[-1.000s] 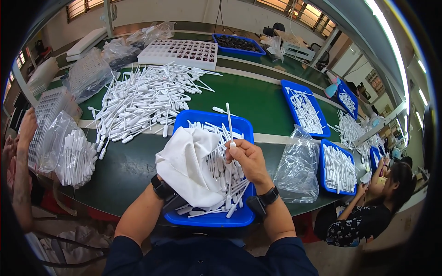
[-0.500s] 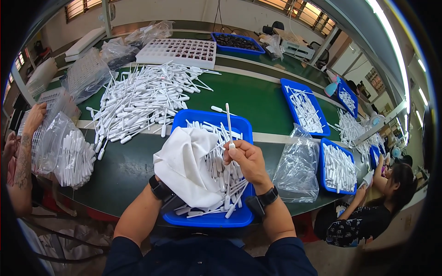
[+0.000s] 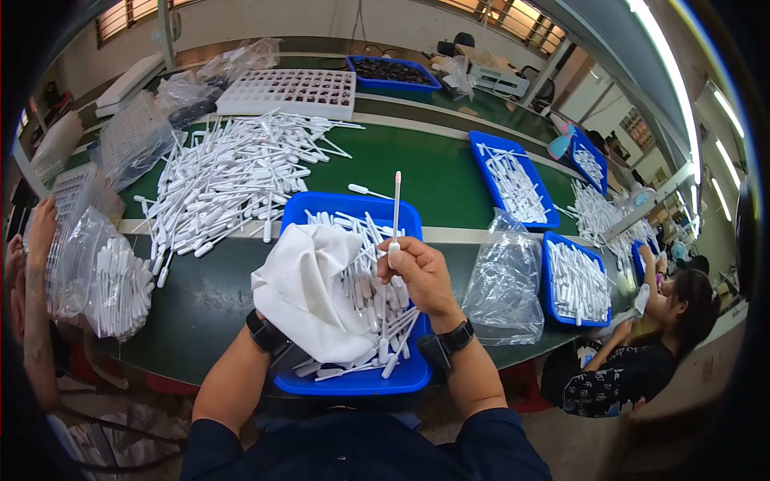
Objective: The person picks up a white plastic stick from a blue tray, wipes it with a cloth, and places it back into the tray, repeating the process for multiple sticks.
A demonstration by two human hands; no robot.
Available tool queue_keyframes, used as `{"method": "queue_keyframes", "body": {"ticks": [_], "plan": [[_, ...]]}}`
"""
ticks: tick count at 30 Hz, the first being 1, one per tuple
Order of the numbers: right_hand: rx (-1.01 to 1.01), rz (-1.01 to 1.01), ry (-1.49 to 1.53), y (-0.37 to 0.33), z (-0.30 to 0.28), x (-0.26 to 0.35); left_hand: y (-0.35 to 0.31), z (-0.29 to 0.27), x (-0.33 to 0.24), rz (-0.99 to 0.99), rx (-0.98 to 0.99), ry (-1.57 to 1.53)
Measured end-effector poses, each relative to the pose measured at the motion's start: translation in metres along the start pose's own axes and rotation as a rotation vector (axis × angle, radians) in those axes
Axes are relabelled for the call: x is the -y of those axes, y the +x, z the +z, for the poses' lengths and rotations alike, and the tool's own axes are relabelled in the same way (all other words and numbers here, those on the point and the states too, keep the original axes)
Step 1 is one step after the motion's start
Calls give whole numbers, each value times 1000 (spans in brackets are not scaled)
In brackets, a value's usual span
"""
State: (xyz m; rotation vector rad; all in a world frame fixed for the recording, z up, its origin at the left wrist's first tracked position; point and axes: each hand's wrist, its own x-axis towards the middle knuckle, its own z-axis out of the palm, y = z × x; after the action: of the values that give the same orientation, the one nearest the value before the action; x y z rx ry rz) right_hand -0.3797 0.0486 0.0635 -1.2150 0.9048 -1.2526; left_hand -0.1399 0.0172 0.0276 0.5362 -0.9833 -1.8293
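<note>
Pinched by its bulb end between thumb and fingers, a slim white plastic dropper pipette point(image 3: 397, 204) stands nearly upright in my right hand point(image 3: 423, 275). A white cloth point(image 3: 309, 293) is draped over my left hand and hides its fingers; only the wrist and forearm point(image 3: 233, 373) show. Both hands are above a blue tray point(image 3: 413, 369) at the table's front edge. Many similar white pipettes point(image 3: 385, 309) lie jumbled in that tray, partly covered by the cloth. Each of my wrists wears a dark band.
Beyond the tray, a big heap of pipettes point(image 3: 233, 176) covers the green table. A clear plastic bag point(image 3: 505, 284) and pipette-filled blue trays point(image 3: 577, 280) stand to the right. A bagged bundle point(image 3: 120, 284) lies left, beside a co-worker's arm point(image 3: 38, 280). Another person point(image 3: 642, 353) works at right.
The whole view has shifted slightly, with the scene sliding left. My right hand still pinches the pipette, now a little more upright. The cloth stays over my left hand.
</note>
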Motion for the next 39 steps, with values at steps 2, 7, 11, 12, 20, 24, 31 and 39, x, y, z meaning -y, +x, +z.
{"method": "queue_keyframes", "body": {"ticks": [2, 7, 11, 12, 20, 24, 31, 39], "plan": [[30, -50, 17, 0, -5, -5, 1, 3, -2, 33, 16, 65], [91, -89, 76, -3, -5, -2, 2, 8, -1, 74, 9, 125], [37, -4, 160, -7, 6, 13, 1, 2, -1, 31, -17, 15], [29, -7, 150, -9, 2, 16, 4, 4, -1, 15, -23, -19], [-58, -111, 118, -41, -49, 45, -1, 48, -36, 250, 74, 440], [-125, -86, 186, -46, -62, 65, -2, 41, -26, 298, -29, 493], [-614, 171, -731, 9, -227, 75, -2, 33, -26, 238, 4, 261], [-570, 32, -1859, 68, -311, 61, 3, 43, -27, 167, -84, 141]]}}
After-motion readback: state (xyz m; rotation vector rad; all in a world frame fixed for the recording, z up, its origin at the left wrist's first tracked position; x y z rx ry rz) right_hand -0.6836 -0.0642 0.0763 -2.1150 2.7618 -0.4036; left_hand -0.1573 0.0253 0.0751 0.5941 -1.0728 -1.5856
